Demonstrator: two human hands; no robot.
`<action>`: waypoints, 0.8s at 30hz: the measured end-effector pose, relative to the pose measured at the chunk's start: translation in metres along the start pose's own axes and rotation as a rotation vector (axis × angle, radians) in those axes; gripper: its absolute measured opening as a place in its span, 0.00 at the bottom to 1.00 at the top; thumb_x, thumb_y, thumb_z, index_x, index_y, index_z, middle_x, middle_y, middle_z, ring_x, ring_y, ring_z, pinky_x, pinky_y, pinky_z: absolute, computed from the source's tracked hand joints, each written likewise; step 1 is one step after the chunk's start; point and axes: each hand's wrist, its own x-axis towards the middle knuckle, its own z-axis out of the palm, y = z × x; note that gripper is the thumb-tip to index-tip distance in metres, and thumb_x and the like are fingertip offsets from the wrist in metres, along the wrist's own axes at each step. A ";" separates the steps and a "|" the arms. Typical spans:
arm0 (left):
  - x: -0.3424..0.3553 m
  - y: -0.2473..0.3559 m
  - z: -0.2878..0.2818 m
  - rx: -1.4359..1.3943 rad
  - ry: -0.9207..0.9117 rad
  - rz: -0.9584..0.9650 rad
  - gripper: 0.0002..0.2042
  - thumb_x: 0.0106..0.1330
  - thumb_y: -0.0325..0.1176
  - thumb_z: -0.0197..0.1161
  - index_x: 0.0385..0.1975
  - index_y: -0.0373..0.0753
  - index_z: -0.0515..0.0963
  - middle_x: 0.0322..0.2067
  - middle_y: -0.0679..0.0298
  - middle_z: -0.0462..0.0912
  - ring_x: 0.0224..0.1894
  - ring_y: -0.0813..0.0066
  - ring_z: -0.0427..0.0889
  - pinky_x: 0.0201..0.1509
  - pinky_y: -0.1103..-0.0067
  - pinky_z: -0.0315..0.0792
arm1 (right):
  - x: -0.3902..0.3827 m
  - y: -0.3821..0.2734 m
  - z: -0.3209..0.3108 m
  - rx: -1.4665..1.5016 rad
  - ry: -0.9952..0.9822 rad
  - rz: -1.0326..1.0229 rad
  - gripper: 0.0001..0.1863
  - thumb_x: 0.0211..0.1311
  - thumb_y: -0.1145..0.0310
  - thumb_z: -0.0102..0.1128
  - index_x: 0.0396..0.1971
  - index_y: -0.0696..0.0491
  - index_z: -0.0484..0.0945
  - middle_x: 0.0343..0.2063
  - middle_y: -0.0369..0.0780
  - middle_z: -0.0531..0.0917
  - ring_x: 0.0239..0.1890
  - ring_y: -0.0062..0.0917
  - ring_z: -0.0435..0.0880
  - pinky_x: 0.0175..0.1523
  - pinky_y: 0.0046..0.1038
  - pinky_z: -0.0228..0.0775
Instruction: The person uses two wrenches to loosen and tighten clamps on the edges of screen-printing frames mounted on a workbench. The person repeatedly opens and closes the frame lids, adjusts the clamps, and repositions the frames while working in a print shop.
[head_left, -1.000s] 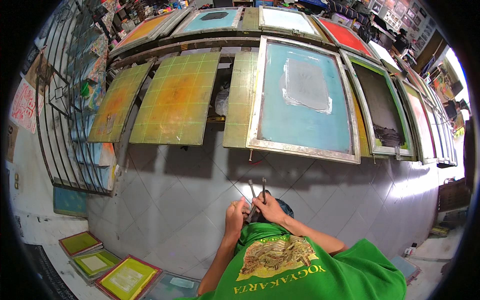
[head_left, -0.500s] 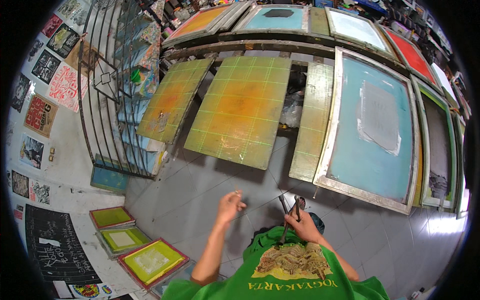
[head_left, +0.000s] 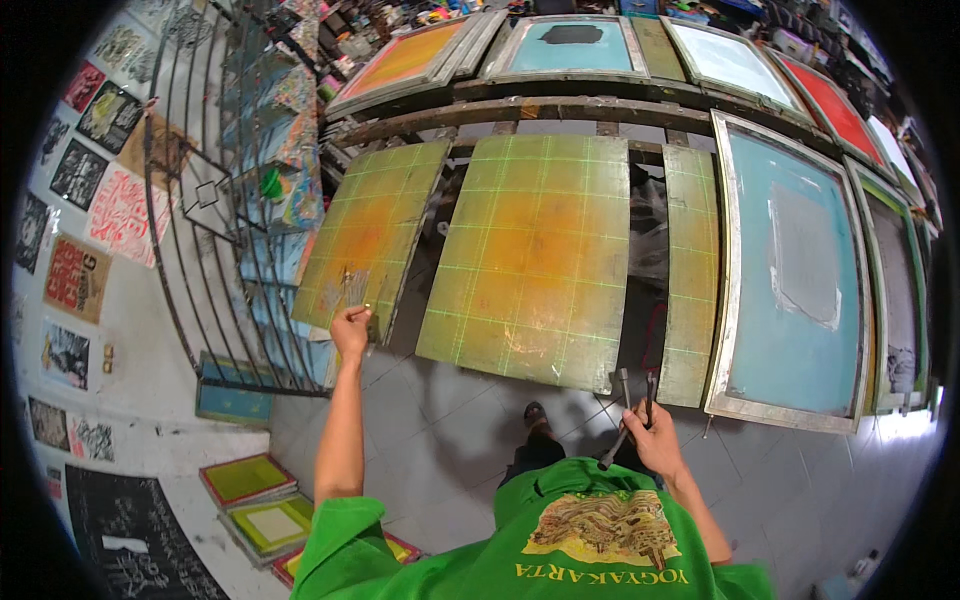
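Note:
My left hand (head_left: 350, 332) is stretched out to the front edge of the small yellow-green board (head_left: 375, 215) on the left. Its fingers are pinched together; what is between them, if anything, is too small to make out. Just beyond lies a heap of small grey metal pieces (head_left: 352, 288) near the board's corner. My right hand (head_left: 655, 440) is closed round long dark metal tools (head_left: 616, 440) that look like wrenches, held in front of my waist below the large gridded board (head_left: 540, 240).
A narrow gridded board (head_left: 692, 270) and a blue framed screen (head_left: 795, 260) stand to the right. More framed screens, one with a red sheet (head_left: 830, 105), line the far rack. A black metal railing (head_left: 205, 240) is on the left, with small framed screens (head_left: 248, 477) below it.
My left hand has gone forward and left, from in front of my body to the left board's edge. My right hand still grips the tools. The view has shifted, so the boards look nearer.

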 end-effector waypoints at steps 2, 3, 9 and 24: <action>0.047 -0.018 0.017 0.039 0.006 0.037 0.11 0.61 0.27 0.77 0.42 0.34 0.89 0.33 0.57 0.91 0.36 0.68 0.89 0.42 0.73 0.81 | -0.009 -0.005 0.024 0.092 0.103 0.074 0.20 0.77 0.70 0.62 0.26 0.49 0.60 0.26 0.34 0.78 0.28 0.14 0.74 0.33 0.24 0.66; 0.065 -0.031 0.018 0.067 0.016 0.046 0.11 0.61 0.27 0.77 0.42 0.34 0.89 0.33 0.56 0.91 0.36 0.66 0.90 0.42 0.72 0.81 | -0.013 -0.005 0.037 0.139 0.141 0.115 0.20 0.77 0.70 0.62 0.26 0.49 0.60 0.26 0.34 0.79 0.28 0.14 0.74 0.33 0.23 0.66; 0.129 -0.072 0.031 0.127 0.084 -0.009 0.09 0.63 0.28 0.74 0.42 0.37 0.90 0.36 0.53 0.92 0.40 0.59 0.90 0.45 0.66 0.81 | -0.017 0.007 0.107 0.183 0.269 0.122 0.20 0.78 0.70 0.61 0.26 0.49 0.60 0.27 0.34 0.79 0.29 0.16 0.77 0.35 0.25 0.69; -0.249 0.182 0.071 -0.679 -1.387 -0.098 0.19 0.82 0.43 0.59 0.58 0.33 0.80 0.48 0.65 0.87 0.45 0.79 0.82 0.54 0.78 0.77 | -0.021 -0.021 0.112 -0.121 0.272 0.031 0.17 0.77 0.65 0.61 0.32 0.53 0.63 0.25 0.32 0.65 0.29 0.18 0.62 0.32 0.27 0.60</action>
